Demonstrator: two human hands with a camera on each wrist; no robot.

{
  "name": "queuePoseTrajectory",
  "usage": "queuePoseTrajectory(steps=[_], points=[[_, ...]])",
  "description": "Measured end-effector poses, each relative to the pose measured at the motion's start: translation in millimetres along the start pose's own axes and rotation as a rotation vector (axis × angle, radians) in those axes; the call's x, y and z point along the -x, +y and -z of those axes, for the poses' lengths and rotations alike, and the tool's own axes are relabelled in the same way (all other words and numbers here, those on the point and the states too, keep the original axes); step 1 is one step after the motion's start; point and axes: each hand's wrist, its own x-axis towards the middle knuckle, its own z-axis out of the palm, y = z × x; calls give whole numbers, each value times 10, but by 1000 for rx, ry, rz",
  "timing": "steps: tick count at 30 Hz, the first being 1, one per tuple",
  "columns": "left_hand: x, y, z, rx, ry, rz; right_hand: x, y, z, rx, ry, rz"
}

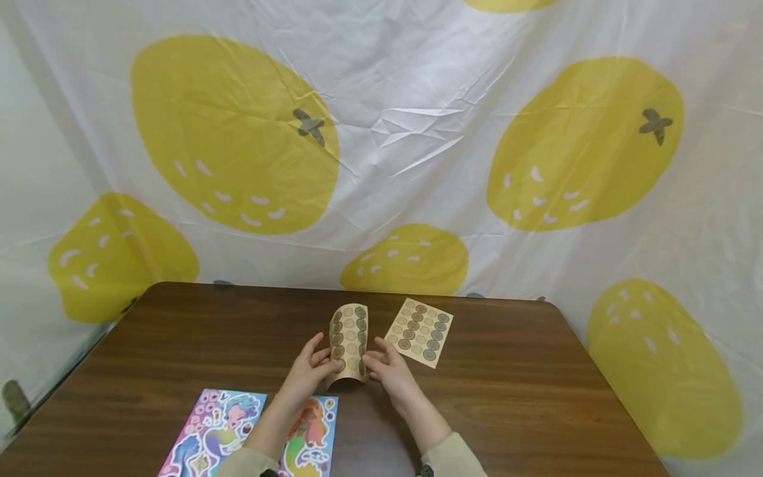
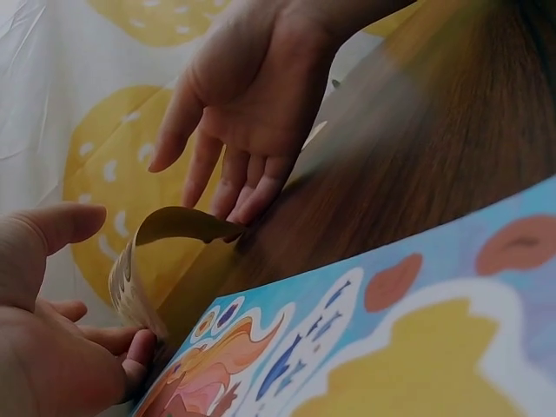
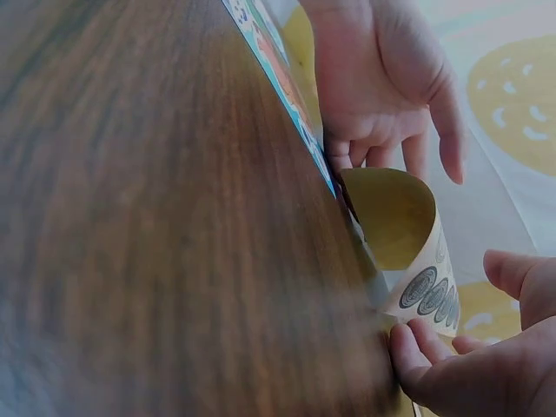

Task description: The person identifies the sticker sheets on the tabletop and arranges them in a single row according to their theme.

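Note:
A tan sheet of round stickers (image 1: 349, 338) stands arched over the table between my two hands, its long sides bent down. My left hand (image 1: 306, 374) touches its left edge with relaxed fingers; in the left wrist view the thumb (image 2: 74, 226) stays apart from the paper. At the opposite edge are the fingertips of my right hand (image 1: 396, 379), whose thumb (image 3: 512, 269) is also raised off the sheet in the right wrist view. Dark round prints show on the curved side of the sticker sheet (image 3: 426, 291).
A second tan sticker sheet (image 1: 420, 331) lies flat behind my right hand. Two colourful mermaid sticker sheets (image 1: 223, 430) lie at the front left, partly under my left forearm. A white cloth (image 1: 411, 132) with yellow fruit prints hangs behind the brown wooden table (image 1: 524, 397).

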Motion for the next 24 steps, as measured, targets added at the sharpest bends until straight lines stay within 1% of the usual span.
queuePoseTrajectory(steps=[6,11,14,21,24], points=[[15,-12,-22,-5,3,-17,-6,16,1,15,11,2],[11,-43,-26,-81,26,-56,9,27,-2,34,18,17],[15,-51,-32,-127,49,-65,23,24,-5,39,24,30],[28,-28,-30,-188,71,-90,35,10,-1,43,49,54],[18,-26,-29,-195,77,-96,20,16,6,39,59,52]])
